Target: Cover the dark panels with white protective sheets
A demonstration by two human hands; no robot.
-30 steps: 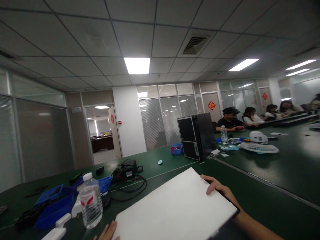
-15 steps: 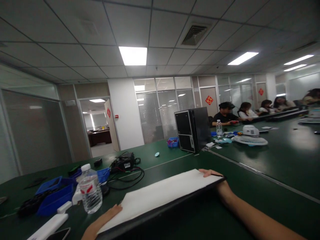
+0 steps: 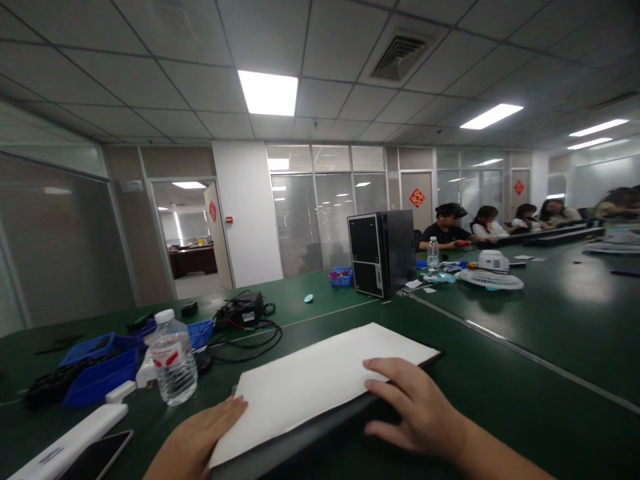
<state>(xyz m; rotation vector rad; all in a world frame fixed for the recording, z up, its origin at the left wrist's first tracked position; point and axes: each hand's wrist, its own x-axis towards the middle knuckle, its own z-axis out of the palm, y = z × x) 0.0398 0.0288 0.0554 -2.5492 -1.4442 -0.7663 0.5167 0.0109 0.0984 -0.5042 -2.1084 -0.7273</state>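
Observation:
A flat white board with a black underside lies on the green table in front of me. My left hand rests on its near left corner, fingers laid along the edge. Over the board's near right edge lies my right hand, fingers spread, thumb under or beside the dark rim.
A water bottle stands left of the board, with blue bins, a black box with cables, a white bar and a phone nearby. A black computer case stands further back. Several people sit at the far right.
The board has come down from a tilted, raised position to lie flat on the table. My right hand moved from its far corner to its near right edge.

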